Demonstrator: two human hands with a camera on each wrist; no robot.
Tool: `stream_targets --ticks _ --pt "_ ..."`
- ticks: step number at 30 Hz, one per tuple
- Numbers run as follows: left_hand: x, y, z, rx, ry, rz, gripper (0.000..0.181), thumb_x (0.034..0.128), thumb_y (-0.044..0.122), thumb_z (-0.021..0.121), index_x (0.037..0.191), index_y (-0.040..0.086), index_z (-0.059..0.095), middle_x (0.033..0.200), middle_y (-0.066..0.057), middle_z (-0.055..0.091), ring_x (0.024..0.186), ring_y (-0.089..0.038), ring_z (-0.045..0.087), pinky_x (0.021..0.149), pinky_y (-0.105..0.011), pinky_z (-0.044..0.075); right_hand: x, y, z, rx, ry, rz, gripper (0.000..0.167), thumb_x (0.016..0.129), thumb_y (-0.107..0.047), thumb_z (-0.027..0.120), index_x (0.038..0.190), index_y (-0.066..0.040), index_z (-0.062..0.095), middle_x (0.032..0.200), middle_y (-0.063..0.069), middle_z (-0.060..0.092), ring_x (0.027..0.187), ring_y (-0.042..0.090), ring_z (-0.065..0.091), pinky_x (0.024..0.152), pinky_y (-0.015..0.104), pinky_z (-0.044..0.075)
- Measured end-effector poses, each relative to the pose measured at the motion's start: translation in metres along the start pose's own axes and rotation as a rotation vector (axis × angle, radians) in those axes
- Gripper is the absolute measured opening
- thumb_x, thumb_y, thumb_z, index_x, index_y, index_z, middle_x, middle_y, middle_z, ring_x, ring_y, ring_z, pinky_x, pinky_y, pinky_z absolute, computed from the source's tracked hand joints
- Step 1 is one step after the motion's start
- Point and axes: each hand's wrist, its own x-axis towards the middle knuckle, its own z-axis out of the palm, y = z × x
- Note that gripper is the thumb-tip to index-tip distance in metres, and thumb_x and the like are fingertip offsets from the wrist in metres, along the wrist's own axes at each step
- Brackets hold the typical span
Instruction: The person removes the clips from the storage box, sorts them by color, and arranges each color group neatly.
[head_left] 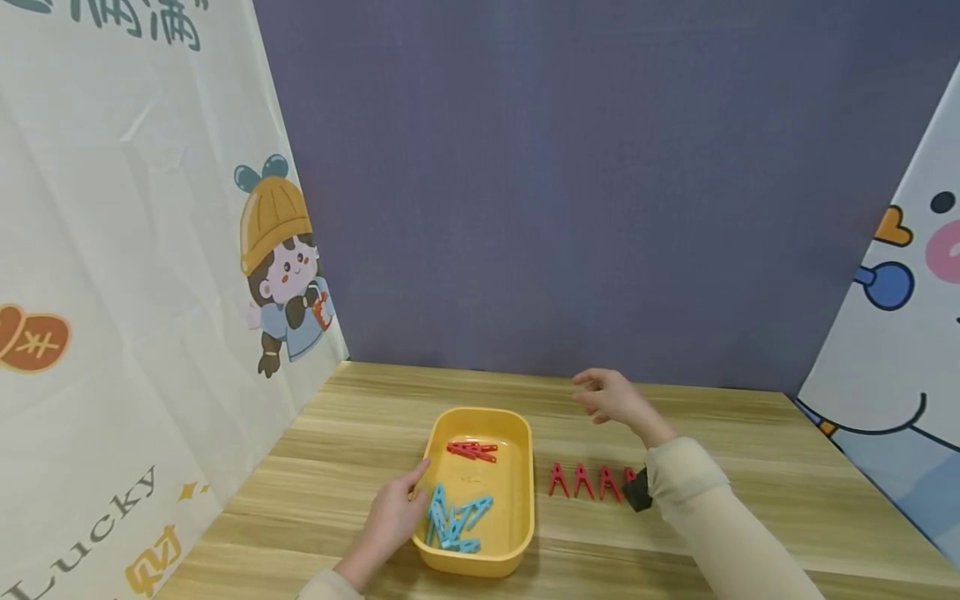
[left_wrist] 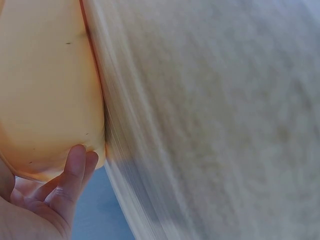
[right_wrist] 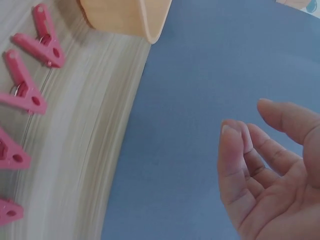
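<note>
A yellow plastic basin (head_left: 519, 467) stands on the table, with red clothespins (head_left: 472, 451) towards its back and several light blue clothespins (head_left: 450, 521) piled at its front left. My left hand (head_left: 397, 510) grips the basin's left side, the thumb at the rim; in the left wrist view its fingers (left_wrist: 74, 167) press on the outer wall. To the right of the basin, several red clothespins (head_left: 582, 481) lie in a row, the rightmost partly hidden by my right wrist. Beyond that row my right hand (head_left: 617, 397) hovers, fingers loosely bent, nothing between thumb and fingers (right_wrist: 232, 150).
The wood-grain table (head_left: 360, 442) ends at a dark blue back panel (head_left: 570, 208). A white printed sheet (head_left: 150, 250) hangs at the left, and another printed sheet (head_left: 862, 358) at the right. A small black device (head_left: 638, 490) sits at my right wrist.
</note>
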Motion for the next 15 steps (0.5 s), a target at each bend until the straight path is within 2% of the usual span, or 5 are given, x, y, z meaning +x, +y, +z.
stream_targets --ticks 8,15 --pt "-0.004 -0.003 -0.004 -0.009 -0.007 0.009 0.042 0.0844 0.003 0.056 0.126 0.002 0.055 0.117 -0.026 0.056 0.083 -0.027 0.057 0.063 -0.034 0.047 0.001 -0.017 0.015 0.001 0.012 -0.005 0.038 0.089 -0.012 0.06 0.123 0.003 0.052 0.09 0.013 0.057 0.071 0.02 0.058 0.057 0.036 0.052" --pt "-0.007 -0.004 -0.008 -0.027 -0.012 0.013 0.042 0.0842 0.004 0.056 0.126 0.002 0.055 0.117 -0.027 0.055 0.081 -0.027 0.057 0.057 -0.033 0.046 0.001 -0.03 0.028 0.032 0.016 -0.015 0.037 0.088 -0.009 0.06 0.121 0.005 0.053 0.088 0.011 0.059 0.068 0.022 0.058 0.056 0.037 0.052"
